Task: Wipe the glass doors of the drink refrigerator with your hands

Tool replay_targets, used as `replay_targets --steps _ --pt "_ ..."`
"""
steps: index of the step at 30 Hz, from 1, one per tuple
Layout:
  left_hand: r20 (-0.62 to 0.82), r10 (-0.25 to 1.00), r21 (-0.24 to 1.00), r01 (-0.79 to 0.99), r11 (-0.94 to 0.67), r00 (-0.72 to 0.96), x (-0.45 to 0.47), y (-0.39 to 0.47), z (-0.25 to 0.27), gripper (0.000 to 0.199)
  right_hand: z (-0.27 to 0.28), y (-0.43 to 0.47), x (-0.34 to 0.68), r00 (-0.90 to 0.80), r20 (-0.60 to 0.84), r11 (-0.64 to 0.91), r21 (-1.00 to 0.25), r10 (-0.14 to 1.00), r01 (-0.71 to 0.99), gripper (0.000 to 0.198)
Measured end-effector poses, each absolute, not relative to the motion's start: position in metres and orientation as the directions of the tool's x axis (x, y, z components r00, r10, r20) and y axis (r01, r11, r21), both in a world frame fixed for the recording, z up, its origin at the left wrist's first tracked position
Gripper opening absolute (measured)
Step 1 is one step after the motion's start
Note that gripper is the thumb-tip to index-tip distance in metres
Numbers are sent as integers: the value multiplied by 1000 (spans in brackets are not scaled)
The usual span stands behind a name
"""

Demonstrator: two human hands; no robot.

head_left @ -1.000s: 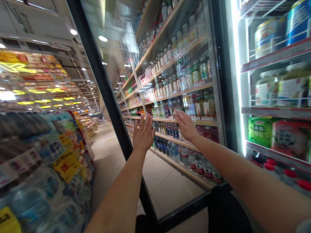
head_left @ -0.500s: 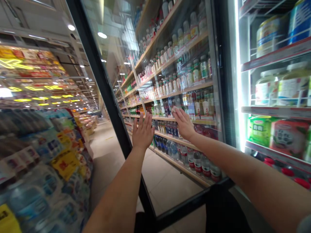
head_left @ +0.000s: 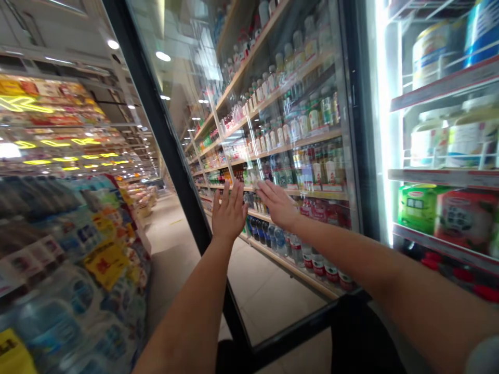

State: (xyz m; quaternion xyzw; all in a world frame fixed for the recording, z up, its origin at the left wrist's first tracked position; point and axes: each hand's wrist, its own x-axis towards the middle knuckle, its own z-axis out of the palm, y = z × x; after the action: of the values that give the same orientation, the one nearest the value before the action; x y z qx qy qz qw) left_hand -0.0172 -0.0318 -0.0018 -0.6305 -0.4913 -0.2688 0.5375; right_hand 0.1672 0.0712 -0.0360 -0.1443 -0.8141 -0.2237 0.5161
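The glass door (head_left: 273, 306) of a drinks cooler stands swung out in front of me, in a black frame. Against its pane lies my left hand (head_left: 229, 212), palm forward and fingers stretched apart, holding nothing. My right hand (head_left: 278, 205) is pressed flat to the same glass, just right of the left one, its fingers pointing left. A bit of white cloth, mostly hidden, is under the right fingers; it shows best half a second ago. Shelves of bottles (head_left: 280, 239) are seen through the pane.
To the right is the lit cooler interior, with jars (head_left: 427, 137), a green pack (head_left: 417, 208) and red-capped bottles (head_left: 463, 275). Packs of bottled water (head_left: 50, 322) are stacked at the left, beside a tiled aisle (head_left: 167, 218). The door's bottom rail (head_left: 296, 335) crosses near my legs.
My right hand has slid left and slightly down across the glass, closer to my left hand. The left hand stays in place. The door looks unmoved.
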Motion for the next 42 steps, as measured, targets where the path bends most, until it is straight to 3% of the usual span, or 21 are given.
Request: replay_targets --steps 4,11,14,18,21,24,35,37,42 --pt "861 344 -418 906 59 375 -17 -33 -2 66 -47 74 172 -685 709 833 474 -168 286 62" --pt "864 343 -411 910 57 369 -18 -33 -2 65 -26 85 187 -736 617 772 600 -279 210 57" --pt "868 334 -407 912 56 367 -19 -32 -3 66 -7 92 196 -665 719 787 523 -201 327 60" --pt "871 318 -411 910 59 373 -19 -31 -3 67 7 106 208 -318 948 798 193 -2 571 69" --pt "871 314 -418 906 63 379 -19 -31 -3 69 3 115 215 -57 995 761 -26 83 648 71" --pt "871 310 -423 903 76 382 -19 -31 -4 69 -4 121 218 52 992 738 -123 119 664 68" --pt "873 317 -411 909 67 371 -19 -29 -4 65 4 106 192 192 952 778 -306 239 548 62" --pt "873 315 -412 909 66 372 -19 -29 -4 66 5 96 181 136 965 807 -261 223 530 63" --pt "869 297 -438 894 89 396 -20 -29 -4 67 -3 74 163 -181 977 862 -2 108 506 59"
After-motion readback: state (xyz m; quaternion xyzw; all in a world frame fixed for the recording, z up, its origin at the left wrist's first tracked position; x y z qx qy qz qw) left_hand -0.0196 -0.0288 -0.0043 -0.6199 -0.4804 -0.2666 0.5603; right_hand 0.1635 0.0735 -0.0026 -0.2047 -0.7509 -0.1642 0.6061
